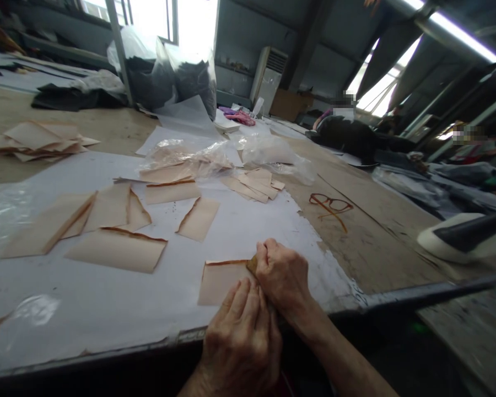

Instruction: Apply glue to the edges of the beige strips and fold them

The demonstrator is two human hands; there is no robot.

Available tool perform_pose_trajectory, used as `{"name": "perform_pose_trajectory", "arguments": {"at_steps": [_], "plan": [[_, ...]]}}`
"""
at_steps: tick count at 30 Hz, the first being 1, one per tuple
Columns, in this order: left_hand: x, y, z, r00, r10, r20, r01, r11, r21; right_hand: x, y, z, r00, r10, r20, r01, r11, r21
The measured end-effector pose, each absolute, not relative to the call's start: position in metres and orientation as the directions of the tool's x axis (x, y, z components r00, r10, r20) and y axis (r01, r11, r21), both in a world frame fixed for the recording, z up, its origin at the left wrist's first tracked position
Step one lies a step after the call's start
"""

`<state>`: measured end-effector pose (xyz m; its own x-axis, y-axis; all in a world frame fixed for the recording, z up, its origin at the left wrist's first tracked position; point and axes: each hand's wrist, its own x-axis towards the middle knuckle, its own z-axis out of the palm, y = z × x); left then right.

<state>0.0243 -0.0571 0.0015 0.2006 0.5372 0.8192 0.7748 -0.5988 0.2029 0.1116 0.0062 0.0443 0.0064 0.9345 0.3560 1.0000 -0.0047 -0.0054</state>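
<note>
A beige rectangular piece [219, 284], apparently leather or fabric, lies near the table's front edge with a brown strip along its far side. My left hand [243, 331] rests on its near right part, fingers stretched out and close together. Closed beside it, my right hand [283, 275] grips a small yellow-brown piece [252, 265] against the right end of the brown strip. Its exact kind is mostly hidden by the fingers. Farther left lie similar beige pieces with brown edges, among them a long one [118, 249] and a smaller one [199, 219].
White sheeting [119, 309] covers part of the table. Beige pieces [41, 135] are heaped at far left, with others [256, 183] fanned out behind. Clear plastic bags [190, 157] lie at the back. Glasses [330, 204] and a dark-handled white object [450, 237] are on the right. People are beyond.
</note>
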Motion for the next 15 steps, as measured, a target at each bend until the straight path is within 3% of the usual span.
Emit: {"name": "perform_pose_trajectory", "arguments": {"at_steps": [8,15], "plan": [[0.026,-0.054,0.003,0.175,0.539,0.824,0.767,-0.599,0.229,0.099,0.031,0.040,0.093,0.938,0.335,0.993,-0.113,0.041],[0.026,-0.056,0.002,0.176,0.557,0.812,0.794,-0.568,0.218,0.099,0.053,0.040,0.306,0.870,0.387,0.952,-0.276,-0.133]]}}
